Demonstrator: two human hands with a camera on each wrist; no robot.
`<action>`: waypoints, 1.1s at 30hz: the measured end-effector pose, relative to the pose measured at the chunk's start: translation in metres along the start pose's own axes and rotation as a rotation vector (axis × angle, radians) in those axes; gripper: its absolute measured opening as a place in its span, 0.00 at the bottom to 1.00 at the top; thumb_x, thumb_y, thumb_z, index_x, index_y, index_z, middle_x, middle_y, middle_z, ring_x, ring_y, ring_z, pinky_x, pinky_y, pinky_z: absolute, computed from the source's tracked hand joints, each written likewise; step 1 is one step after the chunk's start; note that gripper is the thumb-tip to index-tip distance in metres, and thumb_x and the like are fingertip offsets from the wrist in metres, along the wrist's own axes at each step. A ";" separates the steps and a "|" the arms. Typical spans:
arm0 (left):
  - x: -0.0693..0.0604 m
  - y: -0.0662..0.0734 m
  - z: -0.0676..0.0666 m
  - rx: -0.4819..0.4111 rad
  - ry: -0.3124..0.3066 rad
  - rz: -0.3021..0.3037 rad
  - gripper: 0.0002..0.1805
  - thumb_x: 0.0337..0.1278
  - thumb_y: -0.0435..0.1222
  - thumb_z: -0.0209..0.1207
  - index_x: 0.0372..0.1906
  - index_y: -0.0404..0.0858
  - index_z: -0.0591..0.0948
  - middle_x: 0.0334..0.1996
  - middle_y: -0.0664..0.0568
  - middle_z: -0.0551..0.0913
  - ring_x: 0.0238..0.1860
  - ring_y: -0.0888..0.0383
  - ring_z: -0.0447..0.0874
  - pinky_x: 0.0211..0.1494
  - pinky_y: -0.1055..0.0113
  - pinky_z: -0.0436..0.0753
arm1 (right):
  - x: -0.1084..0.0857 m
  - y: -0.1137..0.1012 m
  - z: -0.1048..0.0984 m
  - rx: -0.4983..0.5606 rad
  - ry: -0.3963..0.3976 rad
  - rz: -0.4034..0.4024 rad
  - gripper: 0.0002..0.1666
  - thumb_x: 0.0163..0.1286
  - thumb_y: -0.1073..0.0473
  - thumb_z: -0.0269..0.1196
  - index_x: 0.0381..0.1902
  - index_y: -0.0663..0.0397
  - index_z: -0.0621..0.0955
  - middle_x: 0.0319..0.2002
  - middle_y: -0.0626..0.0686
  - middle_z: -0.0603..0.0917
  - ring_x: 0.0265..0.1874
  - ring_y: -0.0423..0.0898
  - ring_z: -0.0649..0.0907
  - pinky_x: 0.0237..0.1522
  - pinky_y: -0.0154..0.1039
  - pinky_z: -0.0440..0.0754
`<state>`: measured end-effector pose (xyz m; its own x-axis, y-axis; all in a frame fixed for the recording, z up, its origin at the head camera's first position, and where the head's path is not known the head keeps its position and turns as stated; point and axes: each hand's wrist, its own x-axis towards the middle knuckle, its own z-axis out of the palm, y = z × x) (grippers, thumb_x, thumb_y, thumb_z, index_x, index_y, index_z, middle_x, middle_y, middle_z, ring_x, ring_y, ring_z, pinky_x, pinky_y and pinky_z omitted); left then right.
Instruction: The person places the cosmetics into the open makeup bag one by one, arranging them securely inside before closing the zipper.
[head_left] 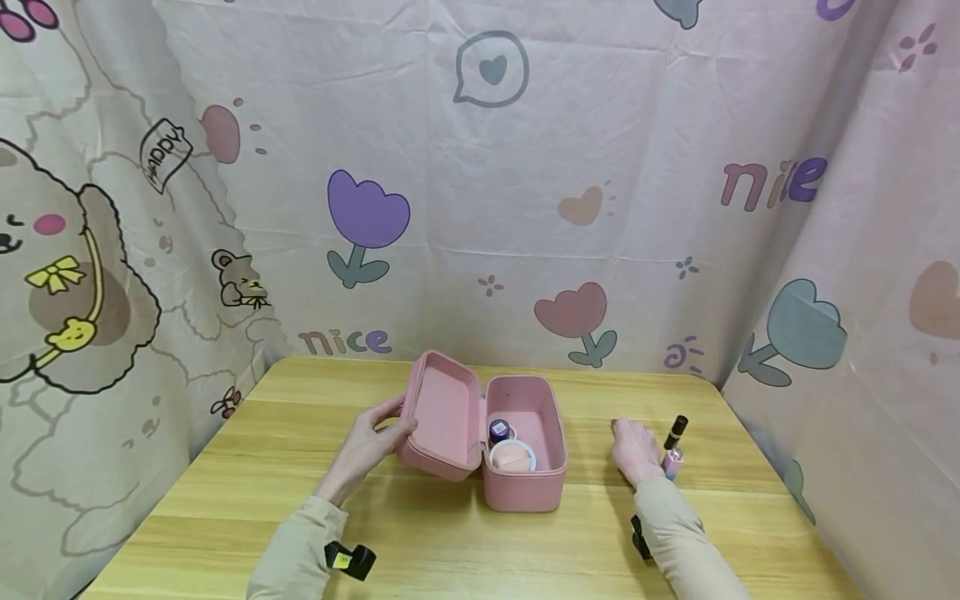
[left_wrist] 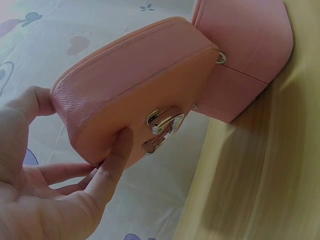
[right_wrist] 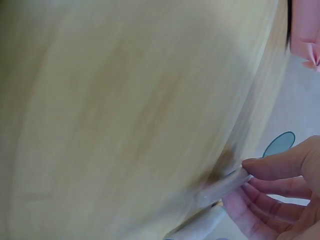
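Note:
My left hand (head_left: 373,440) (left_wrist: 75,195) grips the outer edge of the lid (head_left: 447,408) (left_wrist: 145,75) of a pink case, holding it swung out to the left. The case's body (head_left: 523,492) (left_wrist: 245,35) stands upright on the table, a dark round container (head_left: 498,430) and a round white-rimmed item (head_left: 513,456) inside. Right of the case, my right hand (head_left: 636,450) (right_wrist: 280,195) is low over the table. Its thumb and fingers pinch a slim pale object (right_wrist: 223,189), blurred in the right wrist view, beside another pale piece (right_wrist: 200,224).
Just right of my right hand, a black tube (head_left: 677,432) and a small pink bottle (head_left: 672,463) are on the wooden table (head_left: 262,467). A printed curtain (head_left: 465,167) hangs behind the table and along both sides.

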<state>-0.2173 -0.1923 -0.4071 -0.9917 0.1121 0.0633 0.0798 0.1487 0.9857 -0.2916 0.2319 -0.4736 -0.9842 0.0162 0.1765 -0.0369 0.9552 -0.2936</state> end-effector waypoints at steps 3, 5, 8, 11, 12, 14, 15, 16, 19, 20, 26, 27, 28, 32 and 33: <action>0.000 0.000 0.000 0.002 0.003 -0.002 0.34 0.69 0.37 0.58 0.75 0.30 0.63 0.68 0.32 0.69 0.55 0.50 0.84 0.47 0.74 0.83 | -0.001 -0.001 -0.003 0.045 -0.012 0.021 0.08 0.53 0.76 0.56 0.24 0.60 0.73 0.24 0.60 0.79 0.23 0.53 0.77 0.24 0.46 0.76; 0.000 0.000 0.000 0.004 0.004 -0.003 0.34 0.69 0.36 0.58 0.75 0.29 0.63 0.68 0.32 0.69 0.55 0.50 0.84 0.47 0.75 0.83 | -0.002 -0.002 -0.005 0.088 -0.021 0.044 0.06 0.54 0.75 0.58 0.26 0.61 0.74 0.25 0.59 0.79 0.24 0.53 0.77 0.24 0.44 0.76; 0.001 -0.001 0.000 0.003 0.006 -0.007 0.34 0.69 0.36 0.58 0.75 0.30 0.63 0.68 0.32 0.69 0.54 0.51 0.84 0.47 0.75 0.83 | -0.003 -0.005 -0.007 0.159 -0.020 0.057 0.05 0.57 0.72 0.60 0.34 0.66 0.80 0.29 0.61 0.83 0.25 0.52 0.78 0.25 0.42 0.76; 0.001 -0.002 0.000 0.002 0.005 -0.010 0.34 0.69 0.37 0.58 0.75 0.30 0.63 0.68 0.32 0.68 0.55 0.51 0.84 0.47 0.75 0.83 | -0.002 -0.007 -0.008 0.244 -0.023 0.052 0.13 0.61 0.70 0.61 0.44 0.71 0.83 0.37 0.67 0.86 0.27 0.52 0.82 0.25 0.41 0.81; 0.001 -0.002 0.000 0.003 0.004 -0.011 0.34 0.69 0.37 0.58 0.75 0.30 0.63 0.68 0.33 0.68 0.55 0.51 0.84 0.48 0.75 0.83 | -0.002 -0.008 -0.008 0.264 -0.022 0.047 0.15 0.63 0.69 0.62 0.47 0.71 0.83 0.39 0.68 0.87 0.28 0.52 0.84 0.27 0.42 0.83; 0.001 -0.002 0.000 0.005 0.004 -0.012 0.34 0.69 0.37 0.58 0.75 0.30 0.63 0.68 0.33 0.68 0.55 0.51 0.84 0.48 0.75 0.83 | 0.000 -0.009 -0.009 0.306 -0.026 0.043 0.18 0.65 0.67 0.63 0.51 0.72 0.82 0.41 0.68 0.87 0.30 0.52 0.86 0.33 0.45 0.85; 0.001 -0.002 0.000 0.005 0.003 -0.013 0.34 0.69 0.37 0.58 0.75 0.30 0.63 0.68 0.33 0.68 0.55 0.50 0.84 0.48 0.74 0.83 | 0.000 -0.009 -0.010 0.333 -0.026 0.041 0.18 0.65 0.67 0.63 0.51 0.72 0.81 0.41 0.68 0.88 0.32 0.53 0.86 0.36 0.47 0.86; 0.000 -0.002 0.000 0.006 0.004 -0.014 0.34 0.69 0.37 0.58 0.75 0.31 0.63 0.69 0.33 0.68 0.55 0.50 0.84 0.48 0.74 0.83 | 0.001 -0.009 -0.010 0.352 -0.022 0.035 0.18 0.65 0.67 0.64 0.51 0.72 0.82 0.41 0.67 0.88 0.33 0.53 0.87 0.39 0.48 0.86; 0.000 -0.002 0.000 0.006 0.007 -0.015 0.34 0.69 0.37 0.58 0.75 0.30 0.63 0.69 0.33 0.68 0.55 0.51 0.84 0.48 0.74 0.83 | 0.003 -0.009 -0.013 0.434 -0.020 0.021 0.17 0.64 0.67 0.64 0.49 0.71 0.83 0.40 0.65 0.88 0.34 0.52 0.86 0.40 0.46 0.85; 0.000 -0.003 0.000 0.006 0.008 -0.014 0.34 0.69 0.37 0.58 0.75 0.30 0.63 0.68 0.33 0.68 0.55 0.51 0.84 0.48 0.74 0.83 | 0.004 -0.009 -0.014 0.471 -0.024 0.018 0.16 0.64 0.67 0.64 0.49 0.71 0.83 0.40 0.65 0.88 0.33 0.50 0.86 0.39 0.43 0.85; 0.000 -0.003 0.000 0.008 0.008 -0.012 0.34 0.69 0.37 0.58 0.75 0.30 0.63 0.68 0.33 0.68 0.54 0.53 0.84 0.47 0.75 0.83 | 0.006 -0.009 -0.021 0.738 -0.112 0.037 0.19 0.67 0.69 0.64 0.54 0.76 0.79 0.42 0.67 0.86 0.30 0.41 0.84 0.33 0.34 0.87; 0.000 -0.003 0.000 0.008 0.008 -0.013 0.34 0.69 0.37 0.58 0.75 0.30 0.63 0.68 0.33 0.68 0.54 0.53 0.84 0.47 0.75 0.83 | 0.006 -0.010 -0.022 0.779 -0.129 0.035 0.21 0.67 0.69 0.64 0.56 0.76 0.78 0.42 0.68 0.86 0.30 0.41 0.84 0.34 0.34 0.88; 0.000 -0.003 0.000 0.007 0.008 -0.013 0.34 0.69 0.37 0.58 0.75 0.30 0.63 0.68 0.33 0.68 0.54 0.53 0.84 0.47 0.75 0.83 | 0.006 -0.010 -0.023 0.818 -0.146 0.033 0.22 0.67 0.69 0.64 0.57 0.77 0.77 0.43 0.67 0.86 0.31 0.40 0.84 0.35 0.35 0.88; 0.000 -0.003 0.000 0.004 0.009 -0.016 0.34 0.69 0.37 0.58 0.75 0.30 0.63 0.69 0.33 0.68 0.55 0.52 0.84 0.48 0.74 0.83 | 0.009 -0.010 -0.027 0.929 -0.200 0.007 0.25 0.68 0.68 0.64 0.60 0.78 0.75 0.42 0.61 0.87 0.33 0.38 0.85 0.39 0.34 0.88; 0.000 -0.003 0.000 0.002 0.010 -0.017 0.34 0.69 0.36 0.58 0.75 0.30 0.63 0.69 0.33 0.68 0.55 0.52 0.84 0.48 0.74 0.83 | 0.010 -0.010 -0.029 0.953 -0.211 0.001 0.26 0.68 0.68 0.64 0.60 0.79 0.74 0.40 0.58 0.87 0.33 0.38 0.85 0.39 0.34 0.88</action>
<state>-0.2176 -0.1929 -0.4100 -0.9939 0.0995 0.0480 0.0629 0.1522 0.9863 -0.2958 0.2310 -0.4419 -0.9917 -0.1248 0.0317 -0.0698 0.3140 -0.9469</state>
